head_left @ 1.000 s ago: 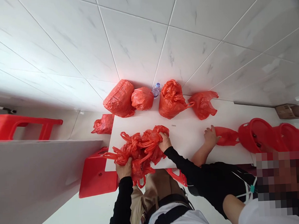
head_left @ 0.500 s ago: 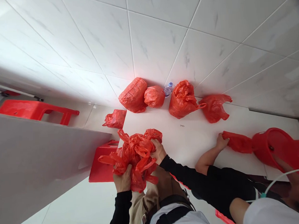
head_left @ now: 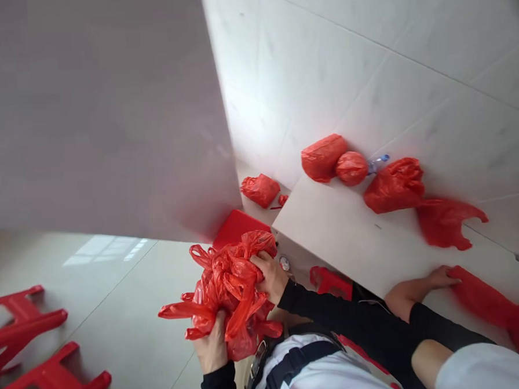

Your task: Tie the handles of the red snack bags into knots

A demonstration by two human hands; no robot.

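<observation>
A bundle of red plastic bags (head_left: pixel 235 277), crumpled with loose handle loops sticking out, is held in front of my body. My left hand (head_left: pixel 213 342) grips its lower left side, thumb pressed into the plastic. Around its right side my right hand (head_left: pixel 270 275) is closed. What the bags contain is hidden. Just behind the bundle stands a red stool (head_left: pixel 239 227), partly covered by it.
Along the wall on the white table (head_left: pixel 330 214) are several red bags (head_left: pixel 393 184) and a clear bottle (head_left: pixel 378 164). Another person's hand (head_left: pixel 442 278) touches a red bag. A grey partition (head_left: pixel 108 121) rises at left. Red stools (head_left: pixel 51 374) lie lower left; a red bag (head_left: pixel 260 190) is beyond the table.
My view has turned left, so the table and its bags appear farther right and the floor with red stools has come into sight. Both hands still hold the bundle.
</observation>
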